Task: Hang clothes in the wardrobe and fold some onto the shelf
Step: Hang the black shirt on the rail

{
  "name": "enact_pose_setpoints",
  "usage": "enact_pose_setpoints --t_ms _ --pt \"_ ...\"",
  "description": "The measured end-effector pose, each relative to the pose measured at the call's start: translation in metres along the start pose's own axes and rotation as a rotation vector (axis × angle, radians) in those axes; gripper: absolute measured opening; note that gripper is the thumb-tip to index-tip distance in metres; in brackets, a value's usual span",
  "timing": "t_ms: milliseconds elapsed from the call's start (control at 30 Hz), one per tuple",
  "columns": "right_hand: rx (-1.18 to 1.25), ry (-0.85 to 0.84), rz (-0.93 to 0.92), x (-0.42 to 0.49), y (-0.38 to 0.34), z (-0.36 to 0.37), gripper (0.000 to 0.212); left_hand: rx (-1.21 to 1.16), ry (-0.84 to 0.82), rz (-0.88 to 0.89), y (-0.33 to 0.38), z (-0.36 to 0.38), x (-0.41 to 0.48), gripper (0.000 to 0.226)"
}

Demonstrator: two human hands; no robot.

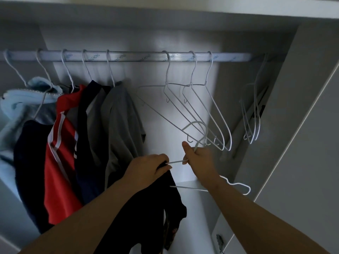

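My right hand [199,158] grips the neck of a white wire hanger [236,186], whose hook curves up just above my thumb. My left hand [150,166] pinches a dark garment [156,208] where it meets the hanger's left arm; the garment hangs down below my left forearm. Both hands are held in front of the wardrobe's back wall, below the clothes rail [128,56]. The hanger's right shoulder sticks out past my right forearm.
On the rail's left half hang a light blue garment [20,105], a red one [62,162], a dark navy one [88,134] and a grey shirt [121,121]. Three empty wire hangers [201,110] hang right of centre, more [252,114] at the far right. A shelf [183,10] runs above.
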State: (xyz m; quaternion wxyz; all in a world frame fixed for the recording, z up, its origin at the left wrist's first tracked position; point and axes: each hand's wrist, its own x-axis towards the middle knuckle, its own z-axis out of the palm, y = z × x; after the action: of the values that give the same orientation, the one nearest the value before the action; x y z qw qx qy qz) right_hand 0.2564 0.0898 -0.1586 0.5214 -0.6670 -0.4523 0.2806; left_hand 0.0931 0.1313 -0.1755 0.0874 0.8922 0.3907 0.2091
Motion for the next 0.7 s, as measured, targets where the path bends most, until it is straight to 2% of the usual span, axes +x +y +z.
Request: enact_pose_setpoints --t_ms 67,167,233,267,333,400,567,700 --pt "-0.099 0.085 -0.155 0.000 -0.003 0.003 0.039 -0.035 0.093 -0.021 0.004 0.000 0.002 0.026" --pt "-0.242 0.279 -0.547 -0.007 -0.002 0.004 0.016 -0.124 0.198 -0.084 0.002 -0.011 0.002 0.023" --pt "-0.404 0.278 -0.749 -0.012 0.006 0.004 0.014 -0.148 0.260 -0.100 -0.002 -0.022 0.002 0.020" --pt "-0.443 0.169 -0.769 -0.015 0.009 0.006 0.014 -0.157 0.287 -0.098 -0.004 -0.028 0.002 0.019" --pt "-0.491 -0.110 -0.680 -0.022 0.014 0.017 0.014 -0.175 0.309 -0.092 -0.007 -0.039 0.001 0.017" --pt "-0.524 -0.294 -0.597 -0.025 0.018 0.035 0.013 -0.179 0.326 -0.072 -0.008 -0.049 -0.002 0.017" --pt "-0.421 -0.480 -0.415 -0.030 0.017 0.068 0.036 -0.209 0.425 -0.023 -0.014 -0.073 -0.014 0.014" --pt "-0.706 -0.511 -0.478 -0.032 0.031 0.071 0.042 -0.190 0.439 0.035 -0.022 -0.095 -0.023 0.011"
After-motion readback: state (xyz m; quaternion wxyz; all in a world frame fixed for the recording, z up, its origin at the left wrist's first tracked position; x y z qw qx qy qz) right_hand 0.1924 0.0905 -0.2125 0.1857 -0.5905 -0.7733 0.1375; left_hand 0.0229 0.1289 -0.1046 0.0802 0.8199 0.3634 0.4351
